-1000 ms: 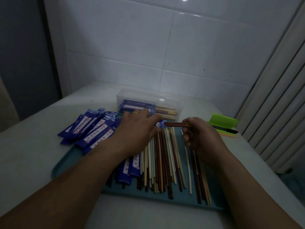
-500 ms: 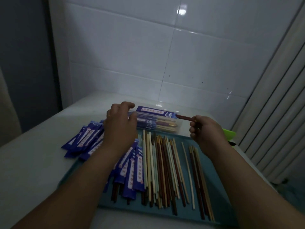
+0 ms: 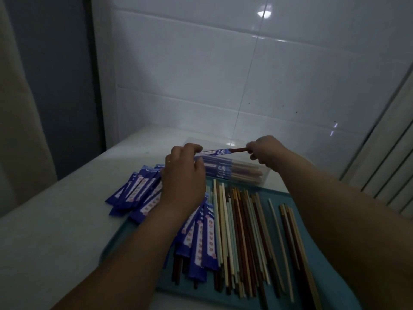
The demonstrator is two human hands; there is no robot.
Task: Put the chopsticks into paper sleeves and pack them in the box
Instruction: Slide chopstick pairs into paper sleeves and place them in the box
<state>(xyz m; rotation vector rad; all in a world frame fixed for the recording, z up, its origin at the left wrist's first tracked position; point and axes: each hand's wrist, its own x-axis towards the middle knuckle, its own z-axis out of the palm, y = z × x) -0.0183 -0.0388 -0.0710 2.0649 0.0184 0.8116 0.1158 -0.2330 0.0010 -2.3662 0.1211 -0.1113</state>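
I hold one sleeved pair of dark red chopsticks [image 3: 238, 150] level above the clear plastic box [image 3: 264, 175]. My left hand [image 3: 183, 175] pinches the left end of its blue paper sleeve [image 3: 215, 151]. My right hand [image 3: 266, 151] grips the bare red ends sticking out on the right. Inside the box lie several sleeved pairs [image 3: 220, 170]. Loose chopsticks [image 3: 243, 233] of brown, red, cream and pale green lie side by side on the teal tray [image 3: 321, 283]. Sleeved pairs [image 3: 204, 240] lie on the tray's left part.
A fan of empty blue sleeves [image 3: 136, 193] spreads over the tray's left edge onto the white table [image 3: 55, 231]. A tiled wall [image 3: 223, 86] stands right behind the box. A ribbed white panel [image 3: 388, 166] closes the right side.
Both hands carried the sleeved pair away from the tray up and over the box. More of the red chopsticks went into the sleeve. The camera tilted upward.
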